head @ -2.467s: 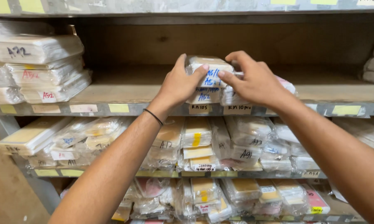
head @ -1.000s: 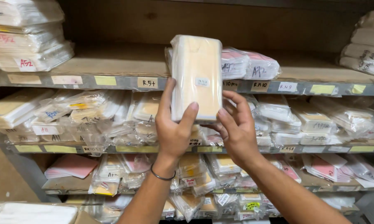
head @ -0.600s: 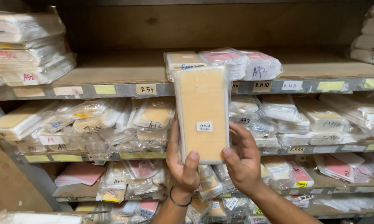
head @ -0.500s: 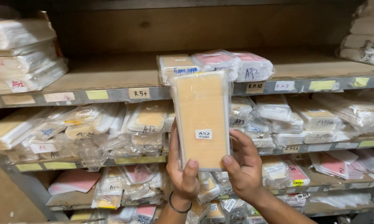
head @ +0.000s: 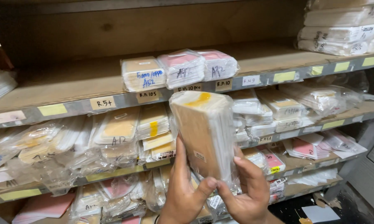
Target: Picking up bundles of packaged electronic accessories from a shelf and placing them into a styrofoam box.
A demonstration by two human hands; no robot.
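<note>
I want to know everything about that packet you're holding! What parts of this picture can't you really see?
- Head view: the tan packet has its lower end hidden by the left hand and right hand.
- Its small sticker is too small to make out.
- Both wrists are cut off by the bottom edge.
- The white stacks run past the right edge.

Left hand (head: 186, 195) and right hand (head: 247, 194) are bare (no rings).
</note>
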